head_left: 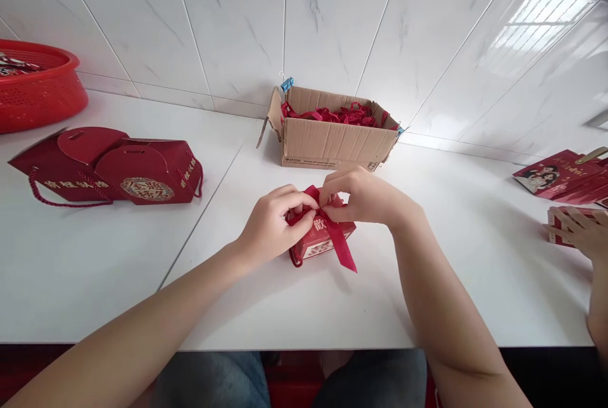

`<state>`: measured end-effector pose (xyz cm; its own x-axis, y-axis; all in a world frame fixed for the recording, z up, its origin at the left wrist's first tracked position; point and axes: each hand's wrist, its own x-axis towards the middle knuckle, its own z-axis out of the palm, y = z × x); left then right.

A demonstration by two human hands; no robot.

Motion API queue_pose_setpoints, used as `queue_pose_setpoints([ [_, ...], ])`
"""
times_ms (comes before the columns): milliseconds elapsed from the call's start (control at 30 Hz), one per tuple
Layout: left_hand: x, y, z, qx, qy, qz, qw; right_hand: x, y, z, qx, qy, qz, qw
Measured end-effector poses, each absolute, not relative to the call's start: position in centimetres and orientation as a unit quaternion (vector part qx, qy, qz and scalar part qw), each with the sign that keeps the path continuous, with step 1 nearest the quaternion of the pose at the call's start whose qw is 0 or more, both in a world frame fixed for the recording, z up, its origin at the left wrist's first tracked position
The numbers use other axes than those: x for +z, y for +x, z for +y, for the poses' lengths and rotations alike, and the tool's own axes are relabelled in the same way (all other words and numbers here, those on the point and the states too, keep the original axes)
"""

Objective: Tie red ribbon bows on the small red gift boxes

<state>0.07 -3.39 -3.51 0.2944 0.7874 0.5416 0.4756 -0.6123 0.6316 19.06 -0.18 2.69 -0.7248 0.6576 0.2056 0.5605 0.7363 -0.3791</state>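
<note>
On the table (308,313), at the carton's (337,142) 6 o'clock, a small red box (319,247) sits, long axis from 8 to 2, printed front facing 5. Left hand (275,221) and right hand (360,192) each pinch its red ribbon (342,247).

I see bright light, barred glare on the upper-right wall tiles (536,28), and soft shadows on the surface (375,306) near my hands (275,221); edges look stretched.

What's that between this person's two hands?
A red ribbon, over a small red box. The head view shows it between the left hand and the right hand, pinched by both.
</note>
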Motion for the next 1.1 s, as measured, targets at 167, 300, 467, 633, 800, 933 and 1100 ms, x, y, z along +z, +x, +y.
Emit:
queue_pose_setpoints([
  [167,-3.5,0.1,-3.4,0.432,0.786,0.404,0.179,2.1,19.5,0.5,0.21,-0.32,-0.906,0.183],
  [300,-3.5,0.0,-3.5,0.436,0.785,0.402,0.18,1.8,19.9,0.8,0.238,-0.295,-0.904,0.198],
  [467,-3.3,-0.1,-3.5,0.417,0.802,0.393,0.17,1.6,19.7,0.9,0.236,-0.32,-0.898,0.189],
  [633,-3.1,-0.2,-3.5,0.408,0.805,0.397,0.166,1.8,19.6,0.6,0.23,-0.355,-0.89,0.172],
  [800,-3.4,-0.3,-3.5,0.413,0.803,0.397,0.166,2.4,20.7,-0.8,0.242,-0.369,-0.881,0.169],
  [933,-3.5,-0.3,-3.5,0.419,0.804,0.392,0.156,1.6,21.5,-2.6,0.2,-0.389,-0.877,0.201],
  [1100,-3.7,-0.3,-3.5,0.422,0.804,0.393,0.146,-1.1,21.2,-4.1,0.136,-0.404,-0.86,0.28],
])
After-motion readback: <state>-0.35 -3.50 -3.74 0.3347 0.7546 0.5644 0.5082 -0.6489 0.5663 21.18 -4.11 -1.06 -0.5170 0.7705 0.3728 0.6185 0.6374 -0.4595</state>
